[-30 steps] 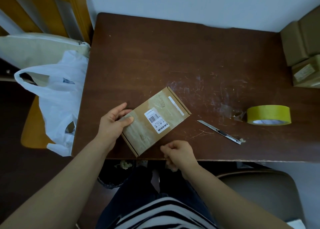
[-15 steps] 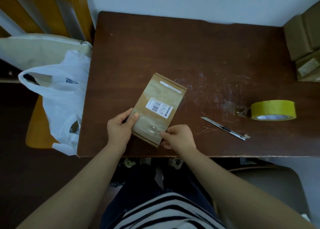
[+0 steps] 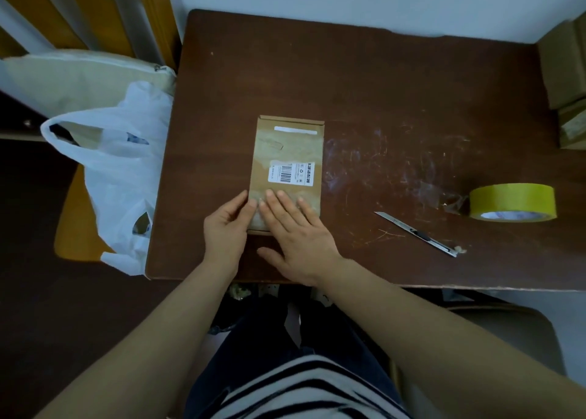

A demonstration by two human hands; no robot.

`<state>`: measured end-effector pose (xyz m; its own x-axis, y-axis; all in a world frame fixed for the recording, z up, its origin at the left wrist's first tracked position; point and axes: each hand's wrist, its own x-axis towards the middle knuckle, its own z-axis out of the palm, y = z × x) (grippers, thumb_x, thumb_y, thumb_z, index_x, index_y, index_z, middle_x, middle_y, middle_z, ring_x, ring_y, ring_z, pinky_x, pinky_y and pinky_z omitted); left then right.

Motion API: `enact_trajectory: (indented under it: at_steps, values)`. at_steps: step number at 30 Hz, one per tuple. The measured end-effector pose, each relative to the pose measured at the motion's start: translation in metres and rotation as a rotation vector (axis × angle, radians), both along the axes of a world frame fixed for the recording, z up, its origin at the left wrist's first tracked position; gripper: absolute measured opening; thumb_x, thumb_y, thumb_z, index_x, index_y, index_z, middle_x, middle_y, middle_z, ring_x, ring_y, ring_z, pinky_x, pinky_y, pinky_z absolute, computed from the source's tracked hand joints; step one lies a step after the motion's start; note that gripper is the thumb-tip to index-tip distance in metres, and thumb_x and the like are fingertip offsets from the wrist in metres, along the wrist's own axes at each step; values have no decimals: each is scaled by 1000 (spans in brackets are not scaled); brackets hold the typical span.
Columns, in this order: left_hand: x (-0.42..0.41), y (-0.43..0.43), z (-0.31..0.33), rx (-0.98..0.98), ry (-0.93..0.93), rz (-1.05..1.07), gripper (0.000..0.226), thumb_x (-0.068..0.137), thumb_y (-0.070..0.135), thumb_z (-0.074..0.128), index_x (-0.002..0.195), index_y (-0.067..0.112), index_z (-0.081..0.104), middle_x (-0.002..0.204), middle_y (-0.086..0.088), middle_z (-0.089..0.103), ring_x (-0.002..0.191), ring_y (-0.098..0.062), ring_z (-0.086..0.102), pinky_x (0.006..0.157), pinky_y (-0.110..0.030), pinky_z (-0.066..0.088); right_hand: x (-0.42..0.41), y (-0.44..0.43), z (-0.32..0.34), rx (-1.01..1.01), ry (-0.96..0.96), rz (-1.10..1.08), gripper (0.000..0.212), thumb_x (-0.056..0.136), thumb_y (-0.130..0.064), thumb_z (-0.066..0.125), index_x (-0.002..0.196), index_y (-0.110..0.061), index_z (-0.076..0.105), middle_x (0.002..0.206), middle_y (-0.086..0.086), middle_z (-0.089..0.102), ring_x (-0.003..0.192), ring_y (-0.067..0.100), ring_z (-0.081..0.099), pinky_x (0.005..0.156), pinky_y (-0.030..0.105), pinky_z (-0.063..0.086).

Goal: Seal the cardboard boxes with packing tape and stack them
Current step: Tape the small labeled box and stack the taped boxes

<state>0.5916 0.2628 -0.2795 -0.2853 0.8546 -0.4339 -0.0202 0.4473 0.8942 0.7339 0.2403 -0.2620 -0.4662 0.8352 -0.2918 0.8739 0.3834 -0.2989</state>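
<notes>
The right hand (image 3: 298, 237) is lying flat, fingers straight and slightly spread, pressing down on the near end of the cardboard box (image 3: 287, 152). The left hand (image 3: 226, 228) is resting against the box's near left edge, fingers straight and together, with the thumb touching the top face just beside the right hand's fingertips. Neither hand is curling round anything.

The box is lying flat at the centre of the frame on the brown table (image 3: 348, 79), its long side running away from the person, and most of it is extending beyond the hands toward the top of the frame. A white barcode label (image 3: 291, 173) is showing on its top face, just above the fingertips.

At centre right, well apart from the box, a utility knife (image 3: 417, 234) is lying on the table, and a yellow tape roll (image 3: 512, 201) is sitting near it. More cardboard boxes (image 3: 567, 69) are standing at the upper right edge. A white plastic bag (image 3: 117, 164) is hanging at the left of the frame, beside the table.
</notes>
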Motion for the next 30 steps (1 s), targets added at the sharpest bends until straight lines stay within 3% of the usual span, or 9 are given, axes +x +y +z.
enact_trajectory:
  at_steps: [2, 7, 12, 15, 17, 21, 25, 28, 30]
  values:
    - [2, -2, -1, 15, 31, -20, 33, 87, 11, 67, 120, 11, 64, 103, 10, 67, 90, 8, 63, 82, -11, 49, 7, -3, 0, -12, 95, -18, 69, 100, -50, 32, 154, -17, 3, 161, 0, -6, 146, 12, -14, 119, 38, -9]
    - [7, -1, 1, 9, 57, -4, 34, 89, 9, 65, 122, 5, 62, 114, -1, 66, 97, -3, 62, 83, -11, 49, 17, -11, -2, 11, 38, -99, 67, 101, -47, 29, 154, -17, 1, 158, -4, -13, 144, 10, -20, 118, 35, -16]
    - [11, -5, 10, -34, 115, -85, 45, 94, 14, 58, 138, 10, 48, 137, -4, 53, 126, -14, 49, 107, -27, 37, 30, -17, -1, -93, 310, -326, 58, 105, -35, 26, 153, -14, 2, 154, -11, -16, 142, 3, -23, 119, 25, -9]
    - [27, -3, 18, 126, 595, -352, 53, 102, 24, 40, 150, 10, 22, 154, -7, 29, 143, -20, 24, 116, -31, 19, 23, -5, 4, -63, 619, -726, 56, 105, -30, 30, 154, -15, 8, 157, -11, -3, 146, 5, -5, 114, 12, -4]
    - [38, 0, 20, 313, 917, -614, 56, 104, 33, 26, 152, 10, 9, 158, -4, 9, 147, -19, 5, 119, -34, 4, 17, 15, 5, -205, 725, -1035, 60, 104, -34, 30, 154, -16, 2, 162, -4, 0, 148, 11, 3, 115, 17, 3]
    - [43, -3, 7, 293, 1298, -986, 58, 102, 39, 9, 147, 14, -16, 159, -6, -13, 146, -18, -14, 118, -36, -11, 10, 22, -8, -267, 705, -951, 62, 104, -37, 30, 154, -13, 2, 162, 3, 5, 148, 14, 4, 121, 32, 8]
    - [43, -1, 12, 254, 1259, -1012, 60, 98, 43, 3, 146, 13, -15, 159, -6, -12, 146, -18, -14, 117, -37, -13, 16, 22, -12, -289, 800, -1017, 57, 103, -42, 28, 154, -21, 14, 160, -1, 19, 145, 11, 17, 118, 29, 16]
    - [51, -10, 14, 374, 1260, -1035, 64, 98, 48, 6, 150, 12, -3, 158, -7, -5, 147, -19, -5, 120, -39, -3, 31, 28, -9, -465, 1109, -1263, 52, 100, -51, 34, 145, -27, 41, 147, -3, 45, 133, 9, 42, 114, 31, 29]
    - [56, -14, 12, 390, 1241, -1160, 64, 97, 51, 1, 147, 14, -14, 159, -4, -12, 146, -18, -11, 119, -37, -6, 36, 34, -7, -537, 1129, -1292, 46, 98, -50, 40, 132, -24, 58, 134, -3, 59, 124, 9, 53, 109, 32, 38]
